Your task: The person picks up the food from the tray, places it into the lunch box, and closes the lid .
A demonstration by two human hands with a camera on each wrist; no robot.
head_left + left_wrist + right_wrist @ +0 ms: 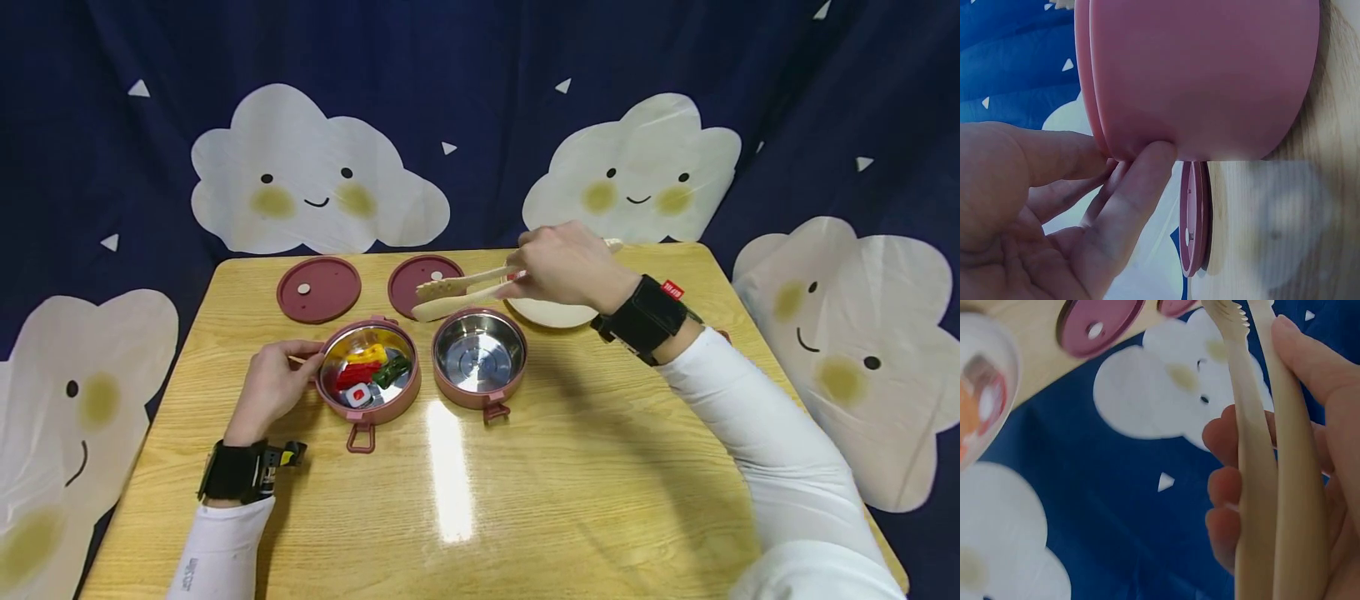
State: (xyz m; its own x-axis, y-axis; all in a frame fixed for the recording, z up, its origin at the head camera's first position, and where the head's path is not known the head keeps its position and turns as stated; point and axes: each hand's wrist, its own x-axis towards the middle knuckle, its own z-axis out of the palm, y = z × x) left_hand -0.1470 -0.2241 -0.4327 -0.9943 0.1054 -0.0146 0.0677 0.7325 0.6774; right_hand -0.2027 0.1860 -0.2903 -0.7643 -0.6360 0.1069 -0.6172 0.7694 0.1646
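A: Item one, right grip?

B: The wooden tongs (465, 290) are being grasped by the right hand (566, 265), fingers curled round the two arms, as is being shown closely in the right wrist view (1272, 487). The tongs are being held above the table (600, 483), their tips pointing left, over the far rim of the empty bowl (480, 357) and just before one lid. Nothing is being carried between the tips.

A: Item two, left grip?

B: The filled bowl (367, 375) is being steadied at its left side by the left hand (272, 387). In the left wrist view the pink wall (1204, 75) is being touched by a fingertip (1157, 153) with the fingers largely straight; the grip is being counted as released, pressing rather than clenching.

A: Contents?

B: Small toy pieces are being kept in the filled bowl: a yellow piece (367, 354), a red piece (356, 373), a green piece (392, 371) and a white piece with a red mark (358, 395). The two bowls are being recorded side by side, near the table's middle, latches toward the person.

A: Surroundings?

B: Two dark pink lids are being listed flat behind the bowls, the left lid (318, 289) and the right lid (423, 282). A pale plate (551, 314) is being partly covered by the right hand. A dark blue cloth with smiling clouds (315, 175) is being hung behind.
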